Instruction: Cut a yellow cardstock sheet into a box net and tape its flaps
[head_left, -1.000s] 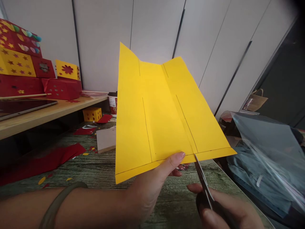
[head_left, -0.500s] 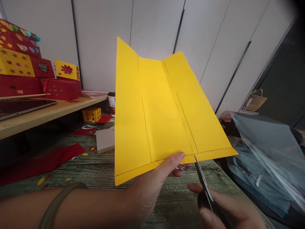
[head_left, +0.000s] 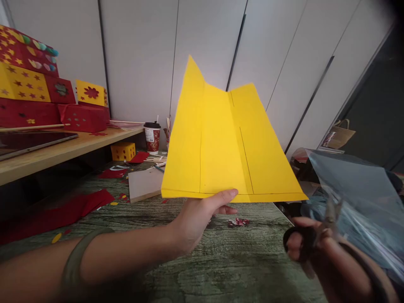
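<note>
My left hand (head_left: 202,214) pinches the lower edge of a large yellow paper sheet (head_left: 224,147), thumb in front and the other fingers behind. The sheet stands up above the table, creased lengthwise, with thin dark lines drawn along it and one line across near its bottom edge. To the right, apart from the paper, my right hand (head_left: 334,256) grips black-handled scissors (head_left: 330,214) through the loops. Their blades point up and look slightly parted; the hand is somewhat blurred by motion.
Red and yellow decorated boxes (head_left: 28,84) are stacked on a wooden shelf (head_left: 63,145) at left, beside a tablet (head_left: 34,141). A paper cup (head_left: 152,136), a white board (head_left: 145,183), red paper (head_left: 82,206) and scraps (head_left: 239,221) lie on the table. Clear plastic (head_left: 356,185) is at right.
The scissors have left the paper's bottom edge and swung right with my right hand, blades now up. My left hand has raised and tilted the sheet, so the cup shows fully.
</note>
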`<state>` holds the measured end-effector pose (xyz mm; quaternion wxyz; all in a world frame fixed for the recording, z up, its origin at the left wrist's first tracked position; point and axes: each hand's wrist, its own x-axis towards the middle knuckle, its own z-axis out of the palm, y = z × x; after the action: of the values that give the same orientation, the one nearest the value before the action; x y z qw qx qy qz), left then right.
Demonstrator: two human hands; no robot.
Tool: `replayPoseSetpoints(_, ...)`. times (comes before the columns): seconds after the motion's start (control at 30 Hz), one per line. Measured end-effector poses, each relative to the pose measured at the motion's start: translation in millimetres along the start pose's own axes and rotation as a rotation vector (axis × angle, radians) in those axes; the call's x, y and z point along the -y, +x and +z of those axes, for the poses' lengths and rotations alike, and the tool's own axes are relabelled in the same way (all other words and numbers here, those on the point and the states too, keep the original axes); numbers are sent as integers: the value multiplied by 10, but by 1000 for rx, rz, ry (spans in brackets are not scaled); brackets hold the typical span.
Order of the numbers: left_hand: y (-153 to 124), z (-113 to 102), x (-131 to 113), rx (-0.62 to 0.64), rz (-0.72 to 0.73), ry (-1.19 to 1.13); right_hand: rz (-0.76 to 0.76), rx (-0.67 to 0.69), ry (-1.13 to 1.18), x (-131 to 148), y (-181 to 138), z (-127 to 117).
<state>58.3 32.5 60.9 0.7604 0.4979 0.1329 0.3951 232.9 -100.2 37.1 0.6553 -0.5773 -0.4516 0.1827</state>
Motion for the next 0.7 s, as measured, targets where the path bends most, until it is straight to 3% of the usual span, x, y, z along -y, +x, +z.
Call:
replayPoseSetpoints(0.07,54,-30,-28,64,11,28,40,-41,176,17,149,-70)
replayPoseSetpoints(0.13,106,-67,-42,113,-10,57,103,-48,195,51,255,-49)
replayPoseSetpoints(0.2,148,-100,-45,147,-38,83,114,-46,82,86,301,40)
replayPoseSetpoints(0.37,181,-106,-37,164,-33,27,-29,-59,-228,118,203,261)
replayPoseSetpoints(0.57,142,-33,-10,73,-205,-149,-75,-294,-477,103,9,367)
replayPoseSetpoints(0.7,98,-33,4,212,-185,-116,-115,-316,-521,112,-31,410)
